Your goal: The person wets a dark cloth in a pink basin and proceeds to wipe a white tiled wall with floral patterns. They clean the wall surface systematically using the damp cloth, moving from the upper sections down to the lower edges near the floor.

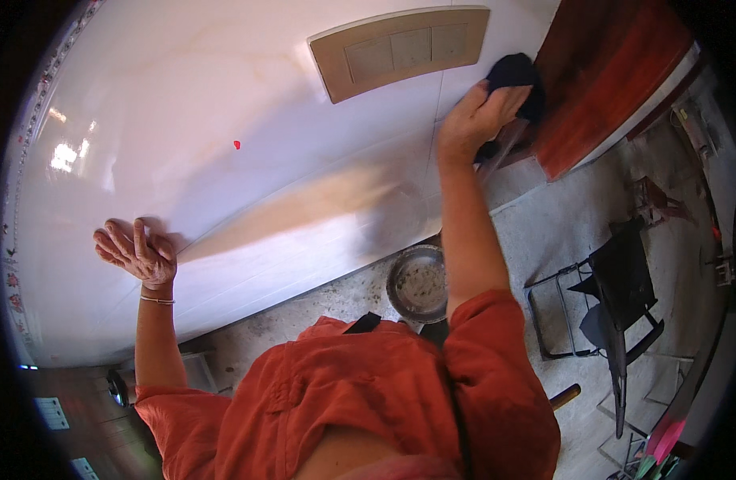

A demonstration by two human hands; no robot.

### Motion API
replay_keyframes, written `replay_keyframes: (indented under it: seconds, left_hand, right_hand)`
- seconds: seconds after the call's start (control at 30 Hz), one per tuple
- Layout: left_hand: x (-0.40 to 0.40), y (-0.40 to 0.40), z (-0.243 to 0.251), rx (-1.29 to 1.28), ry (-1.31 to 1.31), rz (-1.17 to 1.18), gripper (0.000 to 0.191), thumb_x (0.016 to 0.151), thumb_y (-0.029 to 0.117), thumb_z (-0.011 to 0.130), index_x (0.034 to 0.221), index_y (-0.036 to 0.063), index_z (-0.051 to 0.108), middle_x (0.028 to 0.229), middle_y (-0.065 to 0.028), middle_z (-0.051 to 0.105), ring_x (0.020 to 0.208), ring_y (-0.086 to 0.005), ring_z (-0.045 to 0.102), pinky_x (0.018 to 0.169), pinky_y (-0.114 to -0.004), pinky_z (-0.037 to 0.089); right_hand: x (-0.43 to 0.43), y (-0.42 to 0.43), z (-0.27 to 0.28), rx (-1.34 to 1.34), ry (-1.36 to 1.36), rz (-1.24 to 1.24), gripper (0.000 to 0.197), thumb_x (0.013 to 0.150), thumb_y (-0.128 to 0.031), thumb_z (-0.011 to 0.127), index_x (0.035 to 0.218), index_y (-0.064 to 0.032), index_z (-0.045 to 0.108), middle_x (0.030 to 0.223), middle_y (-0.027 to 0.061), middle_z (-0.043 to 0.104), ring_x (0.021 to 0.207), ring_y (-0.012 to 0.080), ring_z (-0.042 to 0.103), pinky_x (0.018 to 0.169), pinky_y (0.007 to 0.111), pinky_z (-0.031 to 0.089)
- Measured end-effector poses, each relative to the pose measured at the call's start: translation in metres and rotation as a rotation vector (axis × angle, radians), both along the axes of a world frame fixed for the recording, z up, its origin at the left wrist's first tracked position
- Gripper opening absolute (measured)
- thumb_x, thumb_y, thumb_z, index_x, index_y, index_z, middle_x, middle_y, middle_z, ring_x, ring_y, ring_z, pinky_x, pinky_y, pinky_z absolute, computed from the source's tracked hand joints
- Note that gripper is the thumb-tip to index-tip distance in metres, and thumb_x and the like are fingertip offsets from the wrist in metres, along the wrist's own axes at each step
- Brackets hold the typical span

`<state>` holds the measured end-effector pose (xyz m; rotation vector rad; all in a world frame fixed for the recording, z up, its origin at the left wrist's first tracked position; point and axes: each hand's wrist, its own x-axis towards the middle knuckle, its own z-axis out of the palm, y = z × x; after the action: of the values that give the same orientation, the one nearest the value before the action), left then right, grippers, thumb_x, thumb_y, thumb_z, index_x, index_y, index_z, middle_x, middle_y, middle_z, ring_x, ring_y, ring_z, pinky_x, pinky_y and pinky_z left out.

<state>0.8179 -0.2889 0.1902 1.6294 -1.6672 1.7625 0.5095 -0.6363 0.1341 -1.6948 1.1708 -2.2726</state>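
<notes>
My right hand (479, 120) holds a dark cloth (515, 75) at the corner where the glossy white tiled wall (224, 96) meets a reddish-brown wooden door frame (613, 84). Part of the cloth hangs below the palm. A beige wall switch plate (401, 51) with several panels is just left of that hand. Over at the left, my left hand (134, 249) rests against the wall with its fingers spread and nothing in it; a thin bangle circles the wrist. Between the hands, a small red mark (237, 144) shows on the wall.
A round metal basin (420, 283) stands on the grey concrete floor (512, 240) at the foot of the wall. To the right are a black folding chair (622, 276) and a small wooden stool (655, 201). A wooden handle end (565, 396) shows beside my right sleeve.
</notes>
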Motion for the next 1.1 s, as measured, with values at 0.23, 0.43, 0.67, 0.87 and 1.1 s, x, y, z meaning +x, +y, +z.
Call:
replay_keyframes:
  seconds: [0.23, 0.43, 0.67, 0.87, 1.1]
  left_hand:
    - [0.001, -0.002, 0.000, -0.011, 0.037, 0.012, 0.043, 0.089, 0.025, 0.041, 0.129, 0.0132, 0.044, 0.147, -0.0189, 0.022, 0.137, -0.0399, 0.009, 0.108, -0.053, 0.001]
    - [0.004, 0.005, -0.005, -0.019, 0.056, 0.020, 0.040, 0.088, 0.024, 0.042, 0.126, 0.0120, 0.048, 0.145, -0.0198, 0.025, 0.137, -0.0401, 0.010, 0.108, -0.053, 0.002]
    - [0.004, -0.002, -0.003, -0.022, 0.027, 0.018, 0.043, 0.088, 0.023, 0.041, 0.129, 0.0128, 0.044, 0.144, -0.0203, 0.026, 0.136, -0.0419, 0.013, 0.107, -0.055, 0.004]
    - [0.004, 0.001, -0.006, -0.019, 0.023, 0.032, 0.044, 0.088, 0.024, 0.041, 0.130, 0.0123, 0.043, 0.145, -0.0211, 0.025, 0.136, -0.0413, 0.013, 0.108, -0.055, 0.004]
    - [0.006, -0.004, -0.004, -0.028, 0.040, 0.013, 0.041, 0.086, 0.022, 0.043, 0.124, 0.0115, 0.050, 0.142, -0.0223, 0.029, 0.135, -0.0425, 0.014, 0.107, -0.055, 0.004]
  right_hand:
    - [0.050, 0.089, -0.036, -0.230, 0.326, 0.193, 0.018, 0.088, -0.012, 0.043, 0.090, 0.0045, 0.051, 0.125, 0.0301, 0.039, 0.125, 0.0484, 0.030, 0.097, 0.063, 0.015]
    - [0.009, 0.027, -0.035, -0.176, 0.226, -0.007, 0.013, 0.082, -0.004, 0.048, 0.077, 0.0071, 0.052, 0.126, 0.0305, 0.037, 0.115, 0.0431, 0.038, 0.098, 0.051, 0.025]
    - [0.039, 0.073, -0.037, -0.334, 0.290, 0.144, 0.004, 0.080, 0.003, 0.048, 0.076, 0.0048, 0.048, 0.120, 0.0284, 0.039, 0.111, 0.0440, 0.039, 0.097, 0.053, 0.028]
    - [0.019, 0.045, -0.031, -0.136, 0.192, 0.117, 0.006, 0.079, 0.005, 0.047, 0.073, 0.0063, 0.050, 0.120, 0.0289, 0.040, 0.109, 0.0405, 0.042, 0.095, 0.051, 0.031]
    - [0.031, 0.069, -0.036, -0.381, 0.342, 0.276, 0.004, 0.078, 0.002, 0.052, 0.083, 0.0019, 0.051, 0.116, 0.0264, 0.042, 0.107, 0.0400, 0.043, 0.093, 0.052, 0.031]
